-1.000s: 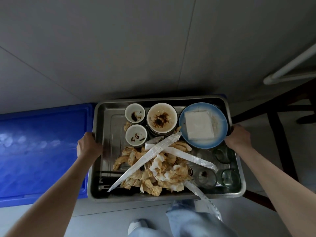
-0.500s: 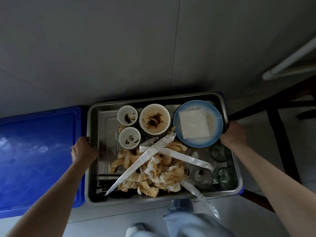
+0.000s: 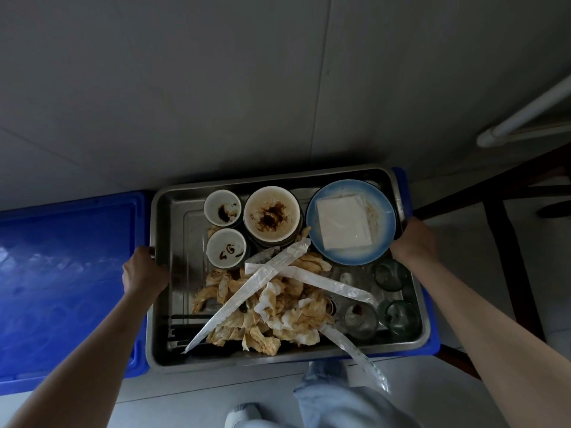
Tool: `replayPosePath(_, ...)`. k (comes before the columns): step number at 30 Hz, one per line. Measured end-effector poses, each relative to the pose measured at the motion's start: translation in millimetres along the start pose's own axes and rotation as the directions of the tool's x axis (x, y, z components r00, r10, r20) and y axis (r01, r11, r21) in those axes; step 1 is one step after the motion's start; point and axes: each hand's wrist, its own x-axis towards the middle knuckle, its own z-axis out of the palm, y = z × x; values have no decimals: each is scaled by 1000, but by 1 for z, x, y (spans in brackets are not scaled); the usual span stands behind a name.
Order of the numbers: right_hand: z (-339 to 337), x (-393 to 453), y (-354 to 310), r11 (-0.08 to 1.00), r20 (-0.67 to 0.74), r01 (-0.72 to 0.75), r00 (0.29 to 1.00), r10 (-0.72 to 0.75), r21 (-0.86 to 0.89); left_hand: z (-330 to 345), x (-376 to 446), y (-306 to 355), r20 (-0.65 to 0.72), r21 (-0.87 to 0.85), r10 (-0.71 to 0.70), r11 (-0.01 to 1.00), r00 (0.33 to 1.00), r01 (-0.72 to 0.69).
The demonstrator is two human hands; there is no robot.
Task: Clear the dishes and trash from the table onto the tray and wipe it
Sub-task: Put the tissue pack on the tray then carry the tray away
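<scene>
Both hands grip the tray [image 3: 160, 304] by its short edges, left hand [image 3: 143, 274] on the left rim, right hand [image 3: 414, 242] on the right, long axis running between them. It sits over a blue crate [image 3: 61, 273], loaded with bowls, plate, glasses and trash

Brushed metal tray [image 3: 160, 273], glossy blue plastic bin [image 3: 61, 273], glazed blue plate [image 3: 383, 242], crumpled stained paper [image 3: 278, 310], clear glass cups [image 3: 389, 274]
</scene>
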Motion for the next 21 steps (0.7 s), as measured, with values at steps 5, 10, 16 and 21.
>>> replayPosePath(5, -1, 0, 0, 1000, 6, -11, 1000, 11, 10, 3, -7, 9, -24, 0, -73, 997, 997, 73)
replayPosePath(10, 0, -1, 3, 1000, 19, 7, 1000, -7, -12, 4, -16, 11, -67, 56, -33, 998, 997, 36)
replayPosePath(16, -1, -8, -1, 999, 43, 42, 998, -40, -32, 8, -27, 25, -61, 43, -7, 999, 998, 10)
replayPosePath(21, -10, -25, -6, 993, 15, 115, 993, -115, -12, 0, -41, 35, -57, 148, 48, 988, 997, -39)
